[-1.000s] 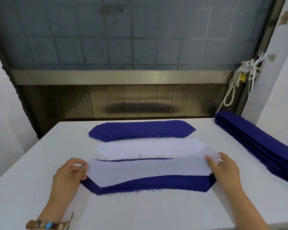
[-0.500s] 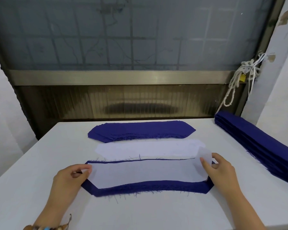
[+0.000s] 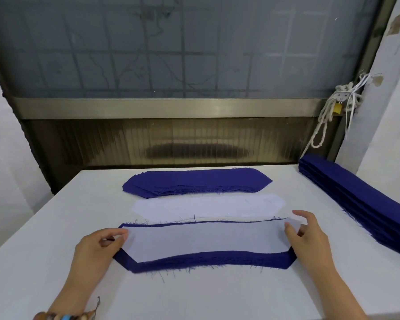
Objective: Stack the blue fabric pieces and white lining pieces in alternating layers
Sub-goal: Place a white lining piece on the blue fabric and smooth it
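A white lining piece [image 3: 206, 241] lies flat on a blue fabric piece [image 3: 217, 259] near the table's front, leaving a blue border along the near edge and both ends. My left hand [image 3: 95, 250] pinches the lining's left end. My right hand [image 3: 310, 239] holds its right end between thumb and fingers, with the index finger raised. Behind them lies a pile of white lining pieces [image 3: 206, 207], and behind that a pile of blue fabric pieces [image 3: 194, 182].
All of this sits on a white table [image 3: 194, 294]. A tall stack of long blue fabric [image 3: 360, 204] runs along its right edge. A window and metal sill stand behind the table, and a knotted white rope [image 3: 326, 118] hangs at the right.
Both hands have drawn the white lining away from me and lowered it flat onto the blue piece. Its far edge now lines up near the blue piece's far edge.
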The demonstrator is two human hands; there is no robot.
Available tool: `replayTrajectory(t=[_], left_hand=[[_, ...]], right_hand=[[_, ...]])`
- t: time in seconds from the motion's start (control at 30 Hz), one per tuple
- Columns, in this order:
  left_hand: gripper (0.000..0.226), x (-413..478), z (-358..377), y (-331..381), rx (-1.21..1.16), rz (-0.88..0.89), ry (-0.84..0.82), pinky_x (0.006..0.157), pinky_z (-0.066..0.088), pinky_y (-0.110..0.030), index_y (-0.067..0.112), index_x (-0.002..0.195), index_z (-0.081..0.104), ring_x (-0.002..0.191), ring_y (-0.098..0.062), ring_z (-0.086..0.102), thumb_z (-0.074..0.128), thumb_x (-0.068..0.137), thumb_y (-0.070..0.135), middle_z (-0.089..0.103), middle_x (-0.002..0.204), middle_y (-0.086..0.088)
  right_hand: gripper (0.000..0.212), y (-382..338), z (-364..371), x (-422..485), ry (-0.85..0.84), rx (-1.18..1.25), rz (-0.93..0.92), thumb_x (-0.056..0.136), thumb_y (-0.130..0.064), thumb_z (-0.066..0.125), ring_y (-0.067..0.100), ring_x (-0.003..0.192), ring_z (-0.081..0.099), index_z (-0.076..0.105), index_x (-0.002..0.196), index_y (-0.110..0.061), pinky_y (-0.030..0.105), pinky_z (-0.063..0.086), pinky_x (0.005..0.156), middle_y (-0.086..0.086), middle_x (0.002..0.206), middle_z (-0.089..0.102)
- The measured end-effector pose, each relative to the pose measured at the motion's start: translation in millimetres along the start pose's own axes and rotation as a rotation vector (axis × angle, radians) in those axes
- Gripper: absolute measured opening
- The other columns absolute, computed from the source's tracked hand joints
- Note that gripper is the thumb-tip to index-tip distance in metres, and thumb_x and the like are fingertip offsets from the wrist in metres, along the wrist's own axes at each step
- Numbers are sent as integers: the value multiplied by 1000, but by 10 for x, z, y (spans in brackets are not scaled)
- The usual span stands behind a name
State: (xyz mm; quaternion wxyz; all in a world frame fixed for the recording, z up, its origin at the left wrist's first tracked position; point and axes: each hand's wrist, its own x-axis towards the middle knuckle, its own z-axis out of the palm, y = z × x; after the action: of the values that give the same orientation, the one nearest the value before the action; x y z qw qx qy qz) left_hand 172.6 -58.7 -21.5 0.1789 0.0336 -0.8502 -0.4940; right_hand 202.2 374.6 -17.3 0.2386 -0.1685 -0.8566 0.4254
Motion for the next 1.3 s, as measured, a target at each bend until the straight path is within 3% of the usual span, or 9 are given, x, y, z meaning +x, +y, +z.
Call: replayTrajectory(t=[0.2,0.57,0.77,1.0,1.17,1.3], left_hand=[[26,7,16,-34,6,-5,17,57,38,-1,36,74,75,56,-1,58,74,84,12,67,61,7],[24,11,46,-20,47,8,43,60,39,-1,29,78,76,66,0,60,74,82,5,68,77,4],[26,5,48,-39,71,27,48,62,39,-1,29,79,76,69,0,60,74,82,3,67,80,5],[21,4,75,-6,102,44,39,61,40,-4,29,81,74,69,-3,59,78,79,9,63,78,2],[19,-2,75,-4,83,46,33,62,41,-3,28,82,74,69,-3,58,79,78,10,62,80,2],[19,2,76,-1,93,48,33,60,41,-4,29,80,73,64,-9,57,80,78,12,62,78,1]], right_hand=[[32,35,11,18,33,-68,46,90,-9,58,22,61,53,46,118,-18,30,38,53,7,63,52],[24,-4,7,4,31,-193,-13,91,-6,56,20,60,49,53,111,-20,29,36,52,6,63,48],[19,-18,10,-4,16,-208,-1,93,-8,51,18,61,49,56,106,-21,28,35,52,6,65,49],[11,-154,-77,-141,-16,-20,-15,90,-27,58,14,55,51,57,98,-34,28,41,54,-2,51,48],[27,-157,-90,-373,-144,24,-79,86,-17,67,6,57,55,55,96,-40,14,41,57,-5,49,59],[24,-159,-83,-434,-162,57,-48,88,-13,64,2,62,59,58,96,-34,8,40,61,-4,54,66]])
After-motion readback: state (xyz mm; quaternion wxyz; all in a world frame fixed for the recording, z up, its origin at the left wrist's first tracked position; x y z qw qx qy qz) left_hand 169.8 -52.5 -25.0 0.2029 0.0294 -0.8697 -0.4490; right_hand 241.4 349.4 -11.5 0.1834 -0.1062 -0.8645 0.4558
